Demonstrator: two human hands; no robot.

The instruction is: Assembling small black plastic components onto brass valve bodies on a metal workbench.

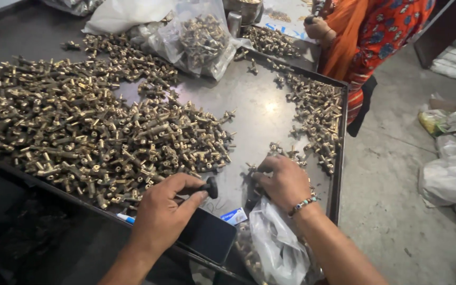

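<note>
Now the left hand [162, 211] pinches a black knobbed tool [209, 187]; at three o'clock, the right hand [286, 182] curls, fingering small brass fittings [270, 153].

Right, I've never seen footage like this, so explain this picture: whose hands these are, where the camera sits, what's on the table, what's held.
There is no machine here. The camera is worn on a person's head and looks down at their two bare hands. The left hand pinches a small dark knob-like tool. The right hand, with a beaded bracelet at the wrist, rests on small brass fittings, which lie in heaps across the dark metal table. A clear plastic bag lies under that wrist, and a dark phone lies at the near edge. Another person in orange clothing stands at the far corner.
</note>
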